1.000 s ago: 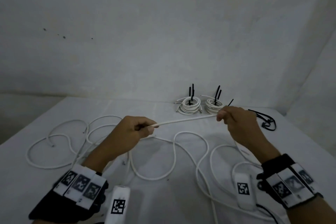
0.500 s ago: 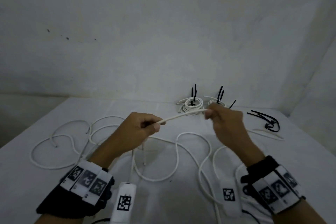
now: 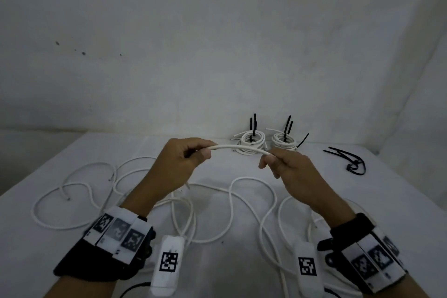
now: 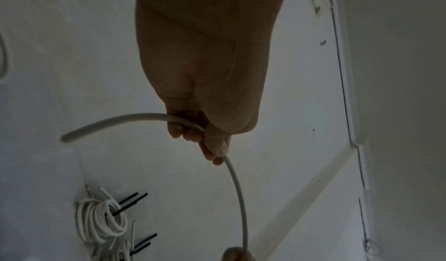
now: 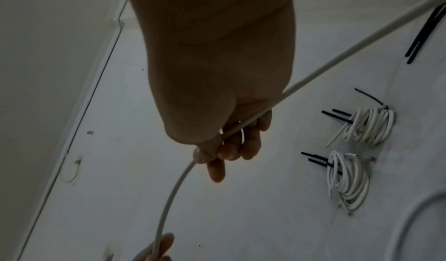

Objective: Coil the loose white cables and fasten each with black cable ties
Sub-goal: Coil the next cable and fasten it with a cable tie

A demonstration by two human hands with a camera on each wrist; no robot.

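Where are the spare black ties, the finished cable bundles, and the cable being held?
spare black ties (image 3: 348, 158), head view, on their crossed straps.
finished cable bundles (image 3: 251, 144), head view, on the left bundle's white loops.
held cable (image 3: 238, 147), head view, mid-span between hands.

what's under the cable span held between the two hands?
Under the held cable, between the left hand and right hand, loose white cables lie on the table. The hands hide what lies directly beneath them.

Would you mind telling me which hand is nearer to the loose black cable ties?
Right. The right hand is just left of the loose black cable ties; the left hand is farther left.
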